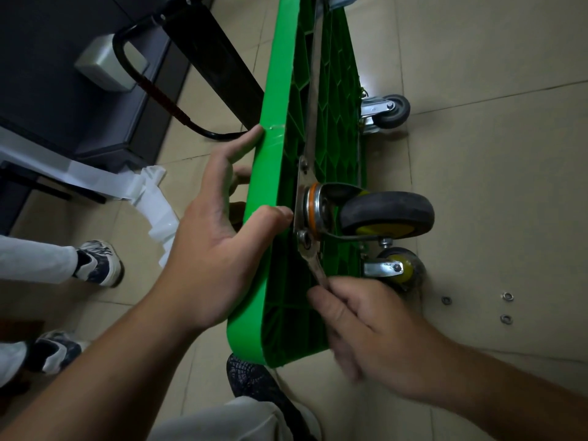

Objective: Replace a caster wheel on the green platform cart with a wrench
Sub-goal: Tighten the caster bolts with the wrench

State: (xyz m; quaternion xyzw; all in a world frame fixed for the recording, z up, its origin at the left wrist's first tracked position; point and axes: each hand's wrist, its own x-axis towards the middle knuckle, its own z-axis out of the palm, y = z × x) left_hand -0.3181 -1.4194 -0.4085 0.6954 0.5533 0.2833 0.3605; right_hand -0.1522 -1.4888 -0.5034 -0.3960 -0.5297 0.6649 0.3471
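Cart (276,122): green plastic, standing on its long edge on the floor. Its smooth face is turned left and its ribbed, honeycombed underside right. A flat steel strip (313,90) runs along the underside.
Caster wheel (386,214): on the cart's underside, toward its near end. It has a black rubber tyre, a yellow hub, a shiny curved steel fork and an orange ring at the swivel. Its steel plate (299,202) lies flat against the ribs.
Wrench (313,262): dull grey steel. Its ring end sits on a bolt (305,240) at the plate's near corner.
Right hand (375,329): clasps the wrench handle beside the cart's underside; the fingers are blurred.
Left hand (219,246): grasps the cart's upper rim. The thumb hooks over to just beside the plate, and the fingers spread on the smooth face.
Other wheels: a yellowish one (401,268) in a steel bracket sits at the cart's lower edge. A grey rubber one (393,111) sits farther along.
Washers (507,296): three small steel rings on the floor, right of the cart and apart from it.
Floor (493,186): matt beige tiles with thin joints.
Left of the cart: a bent black tube (140,78), a dark cabinet (63,90), a crumpled white sheet (152,198) and a person's sneakers (98,262).
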